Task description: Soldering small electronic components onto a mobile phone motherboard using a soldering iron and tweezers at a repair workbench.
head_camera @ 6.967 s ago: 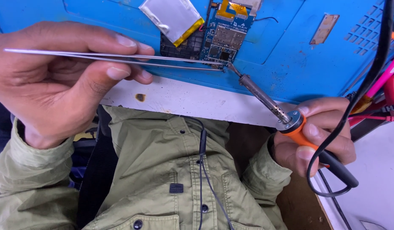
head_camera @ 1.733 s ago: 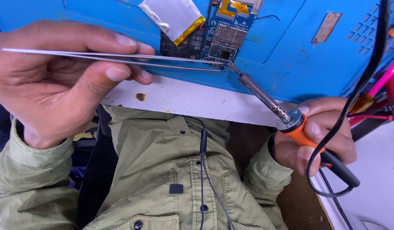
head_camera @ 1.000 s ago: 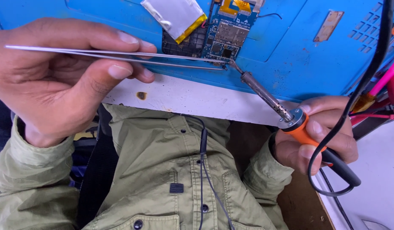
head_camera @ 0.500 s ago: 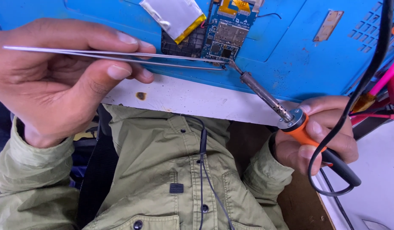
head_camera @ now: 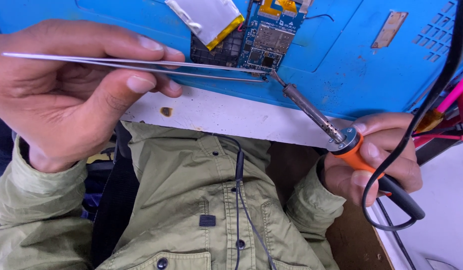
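Blue mat (head_camera: 341, 75), left hand (head_camera: 61, 95) pinching tweezers (head_camera: 141, 65)

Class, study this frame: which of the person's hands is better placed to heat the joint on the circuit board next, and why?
Probably the right hand: it grips the soldering iron, whose tip sits at the circuit board edge. The left hand holds only tweezers.

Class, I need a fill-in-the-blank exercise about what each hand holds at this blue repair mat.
1. The left hand holds long metal ____.
2. The right hand grips a soldering iron by its ____ collar.
3. Both tool tips meet at the edge of the ____ circuit board.

Missing words: tweezers; orange; blue
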